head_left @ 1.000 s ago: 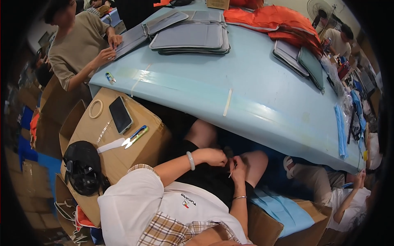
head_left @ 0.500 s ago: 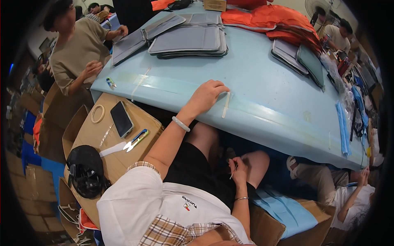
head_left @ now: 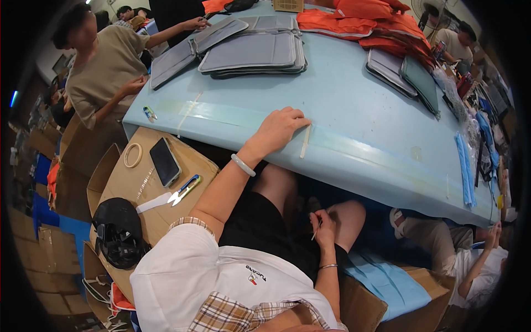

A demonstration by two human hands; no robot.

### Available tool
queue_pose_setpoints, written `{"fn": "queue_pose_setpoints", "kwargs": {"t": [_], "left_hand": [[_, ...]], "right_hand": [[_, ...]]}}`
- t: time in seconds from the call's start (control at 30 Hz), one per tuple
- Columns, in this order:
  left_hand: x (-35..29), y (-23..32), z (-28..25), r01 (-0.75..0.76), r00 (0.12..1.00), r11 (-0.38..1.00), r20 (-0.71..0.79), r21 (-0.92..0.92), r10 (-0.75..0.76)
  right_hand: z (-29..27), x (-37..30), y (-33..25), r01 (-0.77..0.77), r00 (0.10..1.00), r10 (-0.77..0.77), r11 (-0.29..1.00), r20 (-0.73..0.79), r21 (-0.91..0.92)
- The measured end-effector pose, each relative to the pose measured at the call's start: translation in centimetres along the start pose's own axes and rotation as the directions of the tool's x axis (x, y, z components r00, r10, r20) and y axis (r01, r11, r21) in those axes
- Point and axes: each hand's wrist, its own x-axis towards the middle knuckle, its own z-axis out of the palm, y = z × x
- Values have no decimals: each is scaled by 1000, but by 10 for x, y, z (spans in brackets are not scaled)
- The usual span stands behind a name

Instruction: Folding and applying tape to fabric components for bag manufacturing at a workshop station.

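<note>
My left hand (head_left: 281, 130) rests on the pale blue tabletop near its front edge, fingers curled and pressed together. Its index fingertip touches the upper end of a narrow whitish strip (head_left: 306, 143) lying across the edge; whatever may be in the fingers is hidden. Lower down, above my thigh, my right hand (head_left: 324, 226) pinches a thin pale stick-like thing (head_left: 315, 234), too small to name. Beside my left forearm, blue-and-green thread snips (head_left: 186, 190) and a dark phone (head_left: 165, 161) lie on a cardboard box (head_left: 141, 191).
Grey zippered pouches (head_left: 249, 52) are stacked at the table's far side, with orange fabric (head_left: 362, 25) to their right. A second pair of snips (head_left: 149, 114) lies near the left corner. A tape roll (head_left: 133, 155) and black cap (head_left: 117, 232) are on the box. Co-workers sit around.
The co-worker at the far left has stretched an arm toward the grey pouches. My two hands have hardly moved.
</note>
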Motion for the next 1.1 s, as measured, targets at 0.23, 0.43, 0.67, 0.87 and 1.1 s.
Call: {"fn": "queue_pose_setpoints", "kwargs": {"t": [0.23,0.43,0.67,0.87,1.1], "left_hand": [[1,-4,4,-21,999,998,40,59,19],[2,0,2,13,997,994,72,112,-22],[9,4,5,47,995,992,78,117,-56],[6,6,-5,73,992,988,91,133,-85],[7,9,-1,-16,998,986,60,163,6]], "right_hand": [[1,-2,2,-31,1000,31,1000,-1,5],[2,-1,-2,-24,1000,25,997,-8,79],[1,-3,1,-82,997,83,992,-9,93],[2,-3,-8,-87,996,88,994,-10,65],[-3,-2,-9,-59,997,61,997,-49,46]]}}
